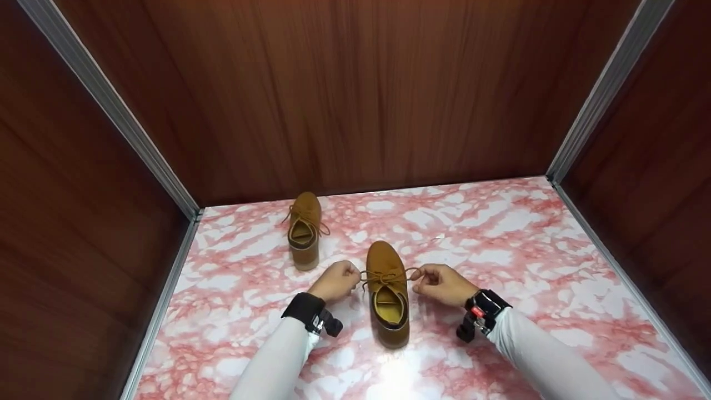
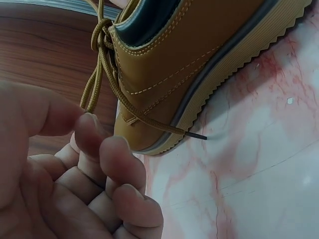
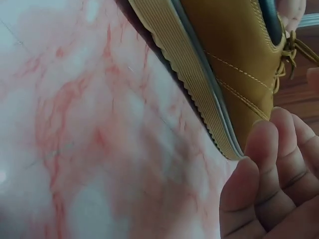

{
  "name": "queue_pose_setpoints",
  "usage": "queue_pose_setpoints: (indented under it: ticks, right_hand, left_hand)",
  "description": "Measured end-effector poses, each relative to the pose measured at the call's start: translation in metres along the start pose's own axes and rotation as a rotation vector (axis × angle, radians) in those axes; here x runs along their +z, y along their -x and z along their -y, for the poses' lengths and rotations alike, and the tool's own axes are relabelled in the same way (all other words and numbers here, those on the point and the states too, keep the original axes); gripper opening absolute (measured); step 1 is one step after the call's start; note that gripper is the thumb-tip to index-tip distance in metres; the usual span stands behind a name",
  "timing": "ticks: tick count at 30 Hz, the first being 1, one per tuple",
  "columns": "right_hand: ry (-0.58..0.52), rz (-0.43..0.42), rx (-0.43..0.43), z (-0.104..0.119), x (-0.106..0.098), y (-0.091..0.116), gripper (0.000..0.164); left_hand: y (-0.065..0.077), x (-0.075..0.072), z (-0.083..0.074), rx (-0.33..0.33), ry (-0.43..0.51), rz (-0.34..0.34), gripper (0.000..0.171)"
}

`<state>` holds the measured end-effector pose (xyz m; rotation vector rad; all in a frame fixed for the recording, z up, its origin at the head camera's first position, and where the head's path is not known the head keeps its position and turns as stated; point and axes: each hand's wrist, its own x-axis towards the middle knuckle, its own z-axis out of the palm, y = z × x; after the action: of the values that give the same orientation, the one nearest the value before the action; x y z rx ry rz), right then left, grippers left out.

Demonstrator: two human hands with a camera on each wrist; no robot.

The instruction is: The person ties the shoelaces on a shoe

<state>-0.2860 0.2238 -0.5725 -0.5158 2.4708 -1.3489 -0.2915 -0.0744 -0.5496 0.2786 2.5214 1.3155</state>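
Note:
A tan lace-up shoe (image 1: 383,255) stands upright between my two hands, its toe pointing away from me. Its brown shoelace (image 1: 385,276) is tied in a bow over the tongue. On the left side, my left hand (image 1: 335,281) pinches one loop of the bow between thumb and forefinger. A loose lace end (image 2: 164,126) with a dark tip hangs down the shoe's side in the left wrist view. My right hand (image 1: 442,284) pinches the lace drawn out to the right; the right wrist view cuts off that pinch at its edge.
A matching tan shoe (image 1: 305,222) stands farther back on the left, its laces hanging loose at both sides. The red-and-white marbled surface (image 1: 500,233) is bounded by dark wood panels (image 1: 366,100) at the back and both sides, with grey metal strips (image 1: 608,83) at the corners.

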Motion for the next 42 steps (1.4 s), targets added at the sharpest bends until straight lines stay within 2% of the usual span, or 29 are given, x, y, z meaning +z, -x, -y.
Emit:
queue_pose_setpoints:
  ticks: [5,10,16,21,27,32,42]
  right_hand:
    - [0.065,-0.023,-0.055,0.004,0.012,-0.007,0.022]
    - [0.065,-0.068,-0.044,0.007,0.02,-0.01,0.009]
    - [0.106,-0.087,-0.049,0.008,0.017,-0.007,0.012]
    - [0.123,-0.09,-0.049,0.007,0.012,-0.002,0.014]
    - [0.107,-0.097,-0.027,0.006,0.005,0.003,0.017]
    - [0.082,-0.098,-0.022,0.002,0.002,0.006,0.018]
    - [0.116,-0.025,-0.005,0.001,-0.001,0.009,0.018]
  left_hand:
    - [0.0,0.001,0.0,0.0,0.002,-0.009,0.011]
    - [-0.001,0.004,-0.003,0.0,0.012,-0.01,0.009]
    - [-0.005,0.01,-0.007,0.034,0.004,-0.055,0.009]
    - [-0.01,0.015,-0.01,0.051,0.092,-0.109,0.01]
    - [-0.014,0.019,-0.011,0.13,0.084,-0.166,0.011]
    - [-0.013,0.021,-0.011,0.141,0.097,-0.137,0.017]
    - [-0.012,0.019,-0.012,0.143,0.061,-0.104,0.024]
